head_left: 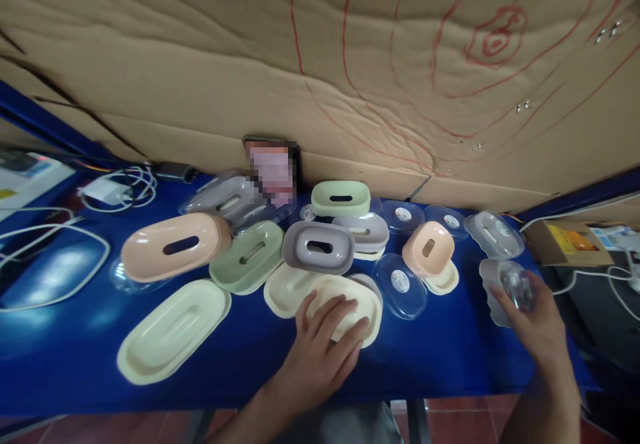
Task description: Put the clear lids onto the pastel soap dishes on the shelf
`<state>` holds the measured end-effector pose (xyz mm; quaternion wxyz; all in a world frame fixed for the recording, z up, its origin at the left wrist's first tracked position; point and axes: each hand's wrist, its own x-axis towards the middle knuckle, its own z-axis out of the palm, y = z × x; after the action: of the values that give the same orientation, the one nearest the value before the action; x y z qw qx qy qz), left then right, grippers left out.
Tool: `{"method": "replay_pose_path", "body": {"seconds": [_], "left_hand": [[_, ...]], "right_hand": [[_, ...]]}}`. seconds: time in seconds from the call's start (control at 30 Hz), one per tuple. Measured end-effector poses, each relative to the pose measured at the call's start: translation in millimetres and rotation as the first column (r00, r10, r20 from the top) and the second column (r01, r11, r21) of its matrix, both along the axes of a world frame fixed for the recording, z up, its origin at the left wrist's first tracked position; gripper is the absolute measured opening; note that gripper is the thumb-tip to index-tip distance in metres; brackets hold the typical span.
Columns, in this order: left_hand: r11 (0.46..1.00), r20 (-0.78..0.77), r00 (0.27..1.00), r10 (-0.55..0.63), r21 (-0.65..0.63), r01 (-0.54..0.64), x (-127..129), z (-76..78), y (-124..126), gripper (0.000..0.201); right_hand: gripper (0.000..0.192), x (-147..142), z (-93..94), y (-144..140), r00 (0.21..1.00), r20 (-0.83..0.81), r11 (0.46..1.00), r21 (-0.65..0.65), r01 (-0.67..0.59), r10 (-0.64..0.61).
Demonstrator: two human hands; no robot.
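Note:
My left hand (pixel 325 347) lies with fingers spread over a cream oval dish (pixel 371 327) near the front of the table. That dish overlaps another cream dish (pixel 283 291) on its left. Over at the right, my right hand (pixel 543 321) is closed around a small clear plastic piece (pixel 517 285), blurred so its exact shape is unclear. Beneath it sits a translucent wavy-edged tray (pixel 493 294). A grey slotted oval dish (pixel 319 247) and a green one (pixel 247 257) are just beyond my left hand. A clear oval lid (pixel 400 287) with a round sticker lies between my hands.
Peach dishes (pixel 173 247), a pale green box (pixel 341 199) and a long cream tray (pixel 173 331) share the blue table (pixel 420 371). A phone (pixel 273 167) leans on the cardboard wall (pixel 200 84). White cables (pixel 107 257) cross the left side; a cardboard box (pixel 565 244) stands right.

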<state>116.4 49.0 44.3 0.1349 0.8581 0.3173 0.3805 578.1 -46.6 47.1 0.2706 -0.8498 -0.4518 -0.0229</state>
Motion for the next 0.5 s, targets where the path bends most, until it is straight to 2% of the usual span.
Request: {"method": "replay_pose_path", "body": {"seconds": [0.07,0.13,0.17,0.23,0.3,0.33,0.4,0.5], "left_hand": [[1.000,-0.024,1.000,-0.015,0.002,0.015,0.8,0.9,0.4,0.025],[1.000,-0.062,0.998,-0.026,0.010,0.027,1.6,1.6,0.9,0.025],[0.999,-0.081,0.996,-0.032,0.013,0.033,1.8,1.8,1.1,0.025],[0.999,-0.106,0.994,-0.039,0.020,0.042,2.0,1.3,1.3,0.023],[0.999,-0.109,0.993,-0.039,0.019,0.041,1.4,-0.4,1.2,0.022],[0.999,-0.104,0.994,-0.035,0.017,0.037,1.0,-1.5,1.2,0.021],[1.000,-0.091,0.996,-0.026,0.009,0.027,0.1,-4.2,1.4,0.019],[1.000,-0.060,0.998,-0.013,-0.008,0.012,-0.5,-7.8,2.3,0.017]], "right_hand": [[0.097,-38.1,14.1,15.6,0.998,-0.066,0.997,0.076,0.015,-0.010],[0.096,-78.4,30.5,41.5,0.980,0.000,0.971,0.135,-0.198,0.200],[0.094,-95.7,38.2,56.9,0.935,0.039,0.927,0.120,-0.355,0.353],[0.090,-120.0,50.7,89.6,0.794,0.082,0.796,0.017,-0.605,0.602],[0.087,-129.6,58.4,121.0,0.669,0.110,0.677,-0.067,-0.733,0.735],[0.087,-130.1,60.6,135.1,0.631,0.121,0.641,-0.092,-0.762,0.766],[0.084,-126.7,62.9,157.8,0.604,0.164,0.623,-0.115,-0.774,0.780],[0.067,-123.9,64.3,173.5,0.630,0.300,0.681,-0.100,-0.725,0.716]]}}
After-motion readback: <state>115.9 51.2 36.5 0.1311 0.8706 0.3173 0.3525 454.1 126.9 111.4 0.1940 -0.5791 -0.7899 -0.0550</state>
